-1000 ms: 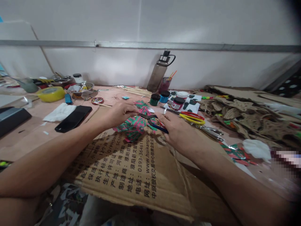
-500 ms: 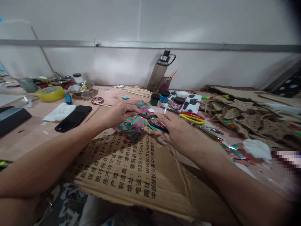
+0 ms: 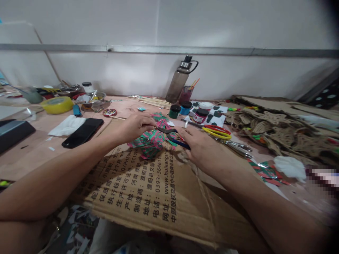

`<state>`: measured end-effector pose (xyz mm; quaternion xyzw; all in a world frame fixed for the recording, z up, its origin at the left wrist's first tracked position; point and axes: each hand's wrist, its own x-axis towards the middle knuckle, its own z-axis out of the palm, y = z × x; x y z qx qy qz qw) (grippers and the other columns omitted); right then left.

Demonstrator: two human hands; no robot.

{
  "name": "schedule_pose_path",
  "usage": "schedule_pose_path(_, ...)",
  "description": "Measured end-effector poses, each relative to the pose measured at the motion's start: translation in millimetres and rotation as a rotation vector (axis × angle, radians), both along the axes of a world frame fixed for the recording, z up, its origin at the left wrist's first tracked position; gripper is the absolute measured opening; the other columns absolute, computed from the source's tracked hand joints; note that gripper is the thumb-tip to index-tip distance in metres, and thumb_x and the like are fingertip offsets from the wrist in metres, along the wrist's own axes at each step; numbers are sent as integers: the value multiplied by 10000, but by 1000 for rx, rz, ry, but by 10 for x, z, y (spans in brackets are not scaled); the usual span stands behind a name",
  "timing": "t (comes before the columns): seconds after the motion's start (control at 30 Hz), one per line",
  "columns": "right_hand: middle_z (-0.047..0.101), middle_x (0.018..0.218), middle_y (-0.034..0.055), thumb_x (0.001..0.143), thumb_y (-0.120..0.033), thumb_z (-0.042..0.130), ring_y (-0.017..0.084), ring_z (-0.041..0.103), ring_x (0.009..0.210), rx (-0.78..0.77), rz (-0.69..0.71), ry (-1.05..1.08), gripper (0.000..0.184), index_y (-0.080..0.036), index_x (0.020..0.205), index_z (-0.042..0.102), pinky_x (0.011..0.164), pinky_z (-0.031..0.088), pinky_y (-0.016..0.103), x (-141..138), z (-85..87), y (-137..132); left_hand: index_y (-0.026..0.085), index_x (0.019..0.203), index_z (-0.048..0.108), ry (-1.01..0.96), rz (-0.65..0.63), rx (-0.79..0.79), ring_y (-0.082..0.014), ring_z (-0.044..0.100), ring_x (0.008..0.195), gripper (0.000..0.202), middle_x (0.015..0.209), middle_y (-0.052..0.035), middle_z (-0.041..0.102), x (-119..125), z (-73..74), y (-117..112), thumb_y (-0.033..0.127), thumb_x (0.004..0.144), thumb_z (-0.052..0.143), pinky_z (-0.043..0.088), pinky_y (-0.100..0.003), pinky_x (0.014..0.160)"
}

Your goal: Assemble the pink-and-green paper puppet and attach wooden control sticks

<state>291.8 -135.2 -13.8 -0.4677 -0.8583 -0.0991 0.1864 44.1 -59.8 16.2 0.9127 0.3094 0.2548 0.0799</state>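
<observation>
My right hand [image 3: 197, 144] is closed around the blue handles of a pair of pliers [image 3: 169, 132], whose dark jaws point left. At the jaw tips, my left hand [image 3: 139, 125] pinches something too small to make out. Just beneath the pliers lies a pink and green patterned craft piece [image 3: 150, 143] dotted with small shiny beads. It rests on a printed cardboard sheet [image 3: 143, 197]. My left fingers and the pliers cover part of the piece.
Behind stand a tilted water bottle [image 3: 177, 83] and paint jars [image 3: 174, 111]. Scissors [image 3: 217, 132] lie to the right, near braided brown pieces [image 3: 267, 123]. A phone [image 3: 83, 133], a tissue [image 3: 67, 126] and yellow tape [image 3: 57, 105] are on the left.
</observation>
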Motion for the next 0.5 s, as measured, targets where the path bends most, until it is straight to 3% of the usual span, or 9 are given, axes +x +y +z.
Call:
schedule_pose_path(0.17,592,1267,121,764,-48,515,269,605,1082,-60,-13,-4,684,-224,1416,403,901,518,413,-30,39,-22,165,898,745,-7,14,34,-125,639,767,173,834,-43,724,4,-2,-8,214,887,579,499,-240,770)
schedule_pose_path(0.5,606,1307,129,699,-6,527,259,590,1155,-29,9,74,616,-167,1293,552,1008,469,406,-88,30,-14,156,903,745,-14,27,135,-135,654,798,205,845,-55,729,21,22,-98,198,904,545,514,-254,804)
